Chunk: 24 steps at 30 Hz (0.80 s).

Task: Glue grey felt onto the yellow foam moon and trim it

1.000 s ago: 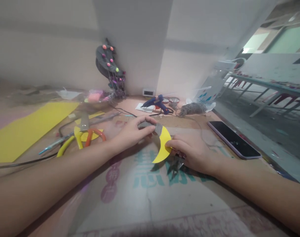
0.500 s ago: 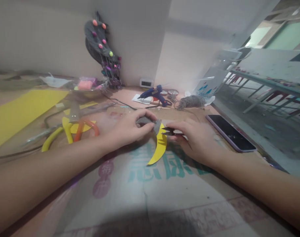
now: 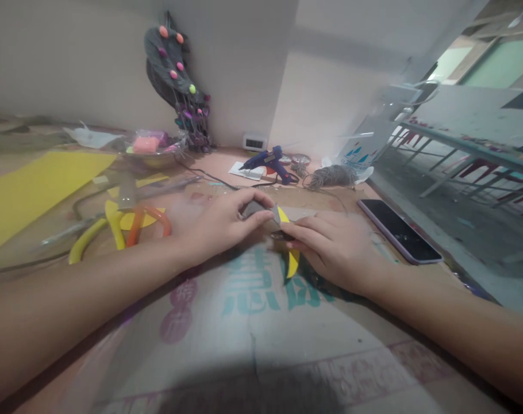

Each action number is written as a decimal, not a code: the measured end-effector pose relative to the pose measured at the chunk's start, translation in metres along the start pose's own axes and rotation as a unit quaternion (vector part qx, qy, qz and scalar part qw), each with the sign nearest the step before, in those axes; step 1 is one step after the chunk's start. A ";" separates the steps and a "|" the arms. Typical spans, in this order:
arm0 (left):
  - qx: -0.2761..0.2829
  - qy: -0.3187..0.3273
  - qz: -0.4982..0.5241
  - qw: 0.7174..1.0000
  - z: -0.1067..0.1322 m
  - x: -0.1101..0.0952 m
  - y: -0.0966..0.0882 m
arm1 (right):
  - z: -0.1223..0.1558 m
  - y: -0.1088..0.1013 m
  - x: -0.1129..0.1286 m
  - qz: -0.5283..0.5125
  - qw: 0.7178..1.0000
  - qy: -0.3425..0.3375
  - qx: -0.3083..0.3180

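Above the worktop (image 3: 253,345), left hand (image 3: 220,227) pinches the grey end of the crescent (image 3: 292,262); right hand (image 3: 330,247), grip closed on dark snips (image 3: 282,234), crowds it; fingertips this near the blades risk a nick.

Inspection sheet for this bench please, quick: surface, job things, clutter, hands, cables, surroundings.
Surface: printed sheet with teal characters.
Job's things: yellow crescent, one end wrapped grey; dark tool tip beside it.
Clutter: glue gun, phone, twine bundle, yellow sheet, yellow and orange hoops.
Hands: left hand pinches the grey end; right hand lies over the crescent's middle, grip unclear.
Cables: black cable runs left from the glue gun.
Surroundings: wall corner with a dark bead-studded ornament; other tables at right.
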<state>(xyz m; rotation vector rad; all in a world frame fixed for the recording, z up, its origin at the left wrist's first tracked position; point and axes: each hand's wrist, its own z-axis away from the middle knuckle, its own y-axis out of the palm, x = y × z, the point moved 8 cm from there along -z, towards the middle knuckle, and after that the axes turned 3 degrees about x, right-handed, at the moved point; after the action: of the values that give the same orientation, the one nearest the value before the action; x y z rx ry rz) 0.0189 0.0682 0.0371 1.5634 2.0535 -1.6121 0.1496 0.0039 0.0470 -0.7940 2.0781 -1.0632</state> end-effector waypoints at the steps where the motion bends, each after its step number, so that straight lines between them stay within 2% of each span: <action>1: 0.000 0.006 -0.003 1.000 0.000 0.000 0.000 | 0.000 0.000 -0.001 -0.001 1.000 0.002 0.002; 7: 0.017 0.008 -0.004 1.000 0.001 0.001 0.004 | 0.002 -0.001 -0.009 -0.005 1.000 0.019 -0.014; 12: 0.039 -0.018 0.093 0.995 -0.001 0.003 0.012 | 0.001 0.001 -0.010 0.017 0.999 0.021 -0.025; 19: 0.036 0.003 0.100 0.994 -0.002 0.000 0.015 | -0.001 0.006 -0.007 0.048 0.999 0.013 0.007; 21: 0.030 0.004 0.093 0.995 -0.002 0.001 0.014 | -0.002 0.006 -0.013 0.038 0.999 0.036 0.003; 24: -0.005 -0.001 0.074 0.997 -0.002 0.005 0.006 | 0.001 0.005 -0.030 -0.033 0.993 0.111 -0.015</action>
<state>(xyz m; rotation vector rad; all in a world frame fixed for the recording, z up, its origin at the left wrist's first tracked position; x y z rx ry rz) 0.0224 0.0726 0.0308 1.6654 1.8914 -1.5477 0.1667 0.0282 0.0510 -0.7950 2.2720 -1.2050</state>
